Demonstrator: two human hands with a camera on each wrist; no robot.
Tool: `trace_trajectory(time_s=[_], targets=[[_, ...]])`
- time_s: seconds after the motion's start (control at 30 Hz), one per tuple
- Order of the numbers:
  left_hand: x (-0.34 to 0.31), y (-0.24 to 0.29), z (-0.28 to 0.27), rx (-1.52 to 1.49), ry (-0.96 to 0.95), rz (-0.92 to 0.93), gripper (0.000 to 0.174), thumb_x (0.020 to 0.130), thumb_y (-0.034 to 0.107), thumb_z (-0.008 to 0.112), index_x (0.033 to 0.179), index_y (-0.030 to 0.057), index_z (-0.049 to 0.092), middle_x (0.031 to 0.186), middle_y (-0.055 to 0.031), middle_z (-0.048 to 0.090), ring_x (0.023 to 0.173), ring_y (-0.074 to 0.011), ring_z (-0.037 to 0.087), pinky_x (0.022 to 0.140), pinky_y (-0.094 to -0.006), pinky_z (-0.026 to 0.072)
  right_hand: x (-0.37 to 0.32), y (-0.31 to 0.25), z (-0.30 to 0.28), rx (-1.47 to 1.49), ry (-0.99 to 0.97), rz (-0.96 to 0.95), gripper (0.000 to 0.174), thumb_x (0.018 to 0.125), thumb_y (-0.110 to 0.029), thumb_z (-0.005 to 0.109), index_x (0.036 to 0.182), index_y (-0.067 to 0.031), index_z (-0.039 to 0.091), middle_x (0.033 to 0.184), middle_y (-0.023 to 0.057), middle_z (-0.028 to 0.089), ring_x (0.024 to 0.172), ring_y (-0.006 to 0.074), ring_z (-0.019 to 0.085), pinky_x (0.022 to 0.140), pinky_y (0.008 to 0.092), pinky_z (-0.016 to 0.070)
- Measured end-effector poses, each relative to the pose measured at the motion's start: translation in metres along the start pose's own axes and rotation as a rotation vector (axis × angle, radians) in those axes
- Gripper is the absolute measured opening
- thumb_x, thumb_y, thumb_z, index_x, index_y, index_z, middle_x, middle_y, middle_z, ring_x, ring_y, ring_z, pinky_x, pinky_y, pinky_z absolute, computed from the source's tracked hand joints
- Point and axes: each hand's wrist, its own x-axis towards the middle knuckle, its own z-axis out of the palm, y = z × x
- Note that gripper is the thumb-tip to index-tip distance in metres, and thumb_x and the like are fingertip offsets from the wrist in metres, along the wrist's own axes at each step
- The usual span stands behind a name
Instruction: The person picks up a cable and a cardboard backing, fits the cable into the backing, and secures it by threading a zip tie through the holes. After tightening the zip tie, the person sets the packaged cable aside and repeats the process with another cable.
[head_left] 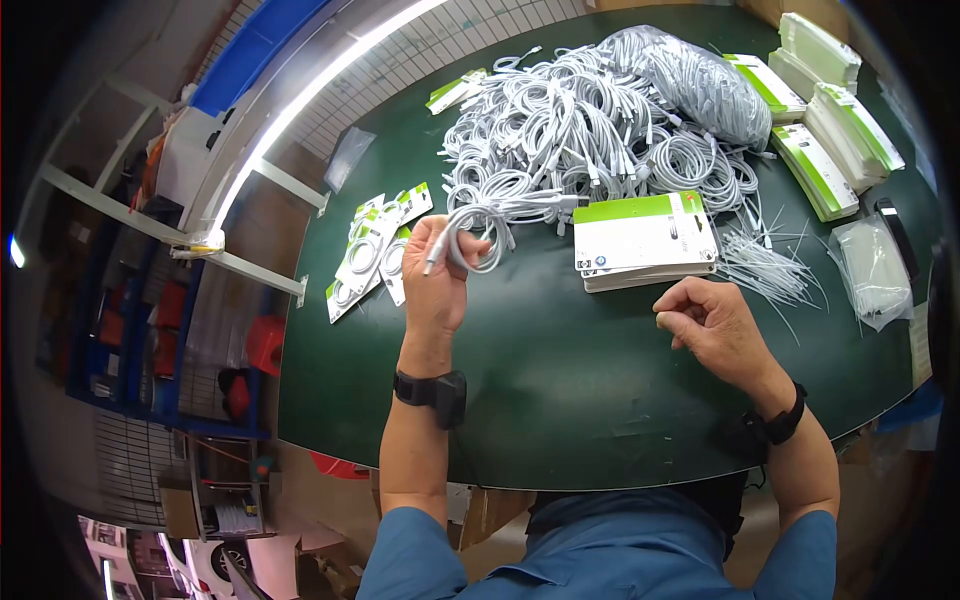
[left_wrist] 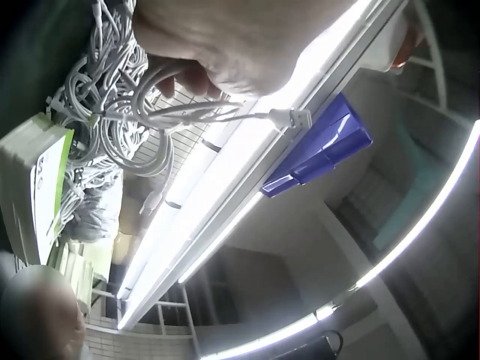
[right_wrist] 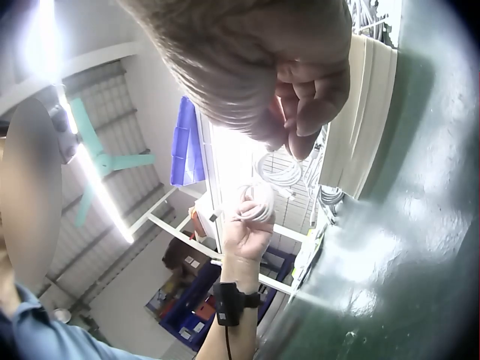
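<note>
My left hand is raised over the table and holds a coiled white cable between thumb and fingers. In the left wrist view the cable's USB plug sticks out past the hand. My right hand hovers in front of a stack of green-and-white cards, its fingers loosely curled and nothing visible between them. A loose bunch of thin white cable ties lies just beyond it. Both hands are apart.
A large heap of coiled white cables covers the back of the green table, with a filled plastic bag on it. Carded cables lie at left. More card stacks and a clear bag are at right.
</note>
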Motion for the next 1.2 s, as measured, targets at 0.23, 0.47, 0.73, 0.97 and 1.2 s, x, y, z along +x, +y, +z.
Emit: trace_trajectory(time_s=[0.23,0.47,0.73,0.97,1.2], targets=[[0.060,-0.035,-0.032,-0.228,0.478,-0.145,0.021,0.117,0.021,0.046,0.100,0.0101,0.053,0.068,0.0016,0.046,0.054,-0.0143,0.042,0.071,-0.0373,0.0537,0.000,0.003,0.006,-0.008,-0.028,0.019,0.008,0.099,-0.002,0.075,0.103,0.0034,0.075,0.082,0.0022,0.072,0.068,0.0063,0.067,0.064,0.0234,0.0580],[0.084,-0.016,-0.002,-0.866,0.106,-0.286,0.012,0.115,0.009,0.043,0.108,0.0063,0.051,0.072,0.0000,0.043,0.059,-0.0126,0.039,0.058,-0.0270,0.0408,0.001,0.008,0.005,0.006,-0.014,0.025,0.008,0.098,-0.003,0.075,0.103,0.0034,0.075,0.082,0.0023,0.072,0.069,0.0069,0.067,0.064,0.0239,0.0581],[-0.007,0.000,0.082,-0.247,-0.323,0.064,0.014,0.114,0.012,0.051,0.118,0.0059,0.062,0.074,0.0007,0.050,0.065,-0.0111,0.047,0.062,-0.0281,0.0419,-0.005,-0.020,0.000,0.189,-0.131,0.173,0.013,0.102,-0.009,0.073,0.109,0.0016,0.076,0.088,0.0043,0.077,0.067,0.0084,0.069,0.062,0.0221,0.0560],[-0.077,0.010,0.126,0.697,-0.942,0.784,0.018,0.085,0.000,0.073,0.100,0.0092,0.077,0.095,-0.0030,0.074,0.092,-0.0264,0.067,0.111,-0.0552,0.0482,-0.002,-0.010,-0.018,0.799,-0.317,0.143,0.053,0.116,-0.046,0.048,0.124,0.0030,0.067,0.098,0.0055,0.071,0.067,0.0051,0.057,0.052,0.0196,0.0418],[-0.102,0.004,0.130,0.925,-0.990,0.931,0.024,0.072,0.012,0.082,0.094,0.0186,0.076,0.094,0.0059,0.072,0.115,-0.0234,0.066,0.126,-0.0579,0.0365,-0.003,-0.001,-0.036,0.757,-0.380,0.188,0.037,0.109,-0.022,0.066,0.134,0.0050,0.066,0.097,0.0034,0.074,0.054,0.0004,0.048,0.047,0.0165,0.0372]])
